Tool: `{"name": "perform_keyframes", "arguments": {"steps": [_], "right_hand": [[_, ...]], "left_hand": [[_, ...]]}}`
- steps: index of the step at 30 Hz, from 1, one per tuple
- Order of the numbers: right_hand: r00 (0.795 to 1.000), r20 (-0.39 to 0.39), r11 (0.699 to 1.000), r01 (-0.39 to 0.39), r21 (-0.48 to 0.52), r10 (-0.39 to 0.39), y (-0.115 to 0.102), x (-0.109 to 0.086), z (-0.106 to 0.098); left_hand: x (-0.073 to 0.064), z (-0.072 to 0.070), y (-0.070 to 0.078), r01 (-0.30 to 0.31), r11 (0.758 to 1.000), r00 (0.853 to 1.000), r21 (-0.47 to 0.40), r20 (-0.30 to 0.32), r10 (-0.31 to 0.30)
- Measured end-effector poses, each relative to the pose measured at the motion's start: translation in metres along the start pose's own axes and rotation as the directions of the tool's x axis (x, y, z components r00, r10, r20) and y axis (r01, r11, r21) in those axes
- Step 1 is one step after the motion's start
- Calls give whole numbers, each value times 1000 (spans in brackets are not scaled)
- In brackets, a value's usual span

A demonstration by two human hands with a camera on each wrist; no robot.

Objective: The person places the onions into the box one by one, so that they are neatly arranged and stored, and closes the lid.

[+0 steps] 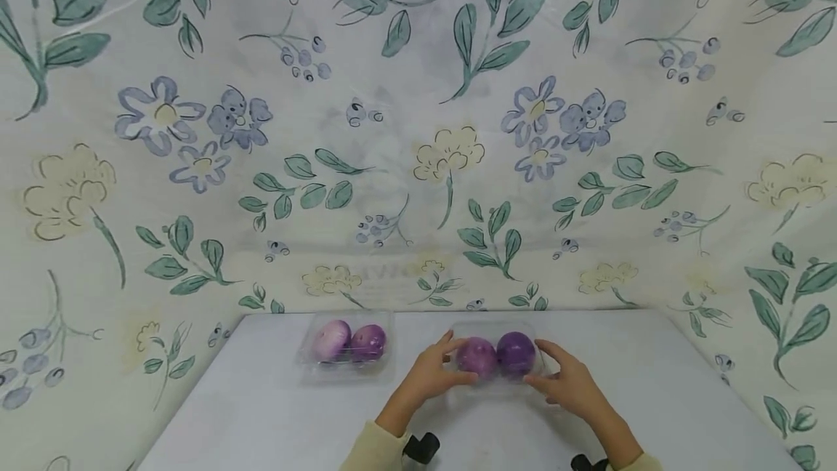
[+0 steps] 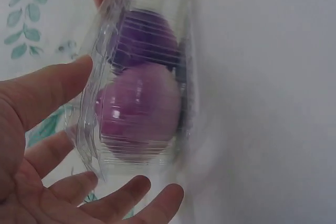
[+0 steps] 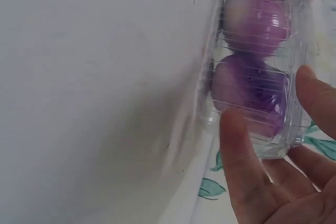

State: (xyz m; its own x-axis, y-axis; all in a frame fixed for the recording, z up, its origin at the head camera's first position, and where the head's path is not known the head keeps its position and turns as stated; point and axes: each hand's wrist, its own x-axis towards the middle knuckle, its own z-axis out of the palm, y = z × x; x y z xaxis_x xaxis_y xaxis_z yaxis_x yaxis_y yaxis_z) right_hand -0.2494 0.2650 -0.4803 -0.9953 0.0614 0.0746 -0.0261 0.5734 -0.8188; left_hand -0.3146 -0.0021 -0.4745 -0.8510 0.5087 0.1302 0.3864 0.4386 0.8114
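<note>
A clear plastic box (image 1: pixel 493 325) stands on the white table with two onions inside. The left one is a pinkish-purple onion (image 1: pixel 476 358); beside it is a deeper purple onion (image 1: pixel 516 354). My left hand (image 1: pixel 431 371) holds the box's left end, thumb on the rim and the other fingers spread around that end in the left wrist view. At the opposite end, my right hand (image 1: pixel 570 382) grips the box, its fingers bent around the corner. The ribbed wall of the box (image 3: pixel 257 64) shows in the right wrist view. Some fingertips are hidden behind the plastic.
Farther left on the white table (image 1: pixel 248 398), a second clear box (image 1: pixel 307 365) holds two more purple onions (image 1: pixel 333 340). Behind the table hangs a floral cloth (image 1: pixel 405 107). Black straps (image 1: pixel 421 448) sit at the wrists.
</note>
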Motion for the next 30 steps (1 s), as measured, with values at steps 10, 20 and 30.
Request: {"name": "perform_keyframes", "arguments": {"steps": [10, 20, 30], "right_hand": [[998, -2, 998, -57, 4, 57, 0, 40, -1], [1000, 6, 997, -29, -76, 30, -6, 53, -1], [997, 34, 964, 82, -254, -75, -8, 47, -16]], "left_hand": [[41, -7, -8, 73, 992, 997, -105, -13, -74], [51, -11, -6, 56, 998, 998, -32, -31, -57], [37, -29, 18, -29, 955, 994, 295, 112, -5]]}}
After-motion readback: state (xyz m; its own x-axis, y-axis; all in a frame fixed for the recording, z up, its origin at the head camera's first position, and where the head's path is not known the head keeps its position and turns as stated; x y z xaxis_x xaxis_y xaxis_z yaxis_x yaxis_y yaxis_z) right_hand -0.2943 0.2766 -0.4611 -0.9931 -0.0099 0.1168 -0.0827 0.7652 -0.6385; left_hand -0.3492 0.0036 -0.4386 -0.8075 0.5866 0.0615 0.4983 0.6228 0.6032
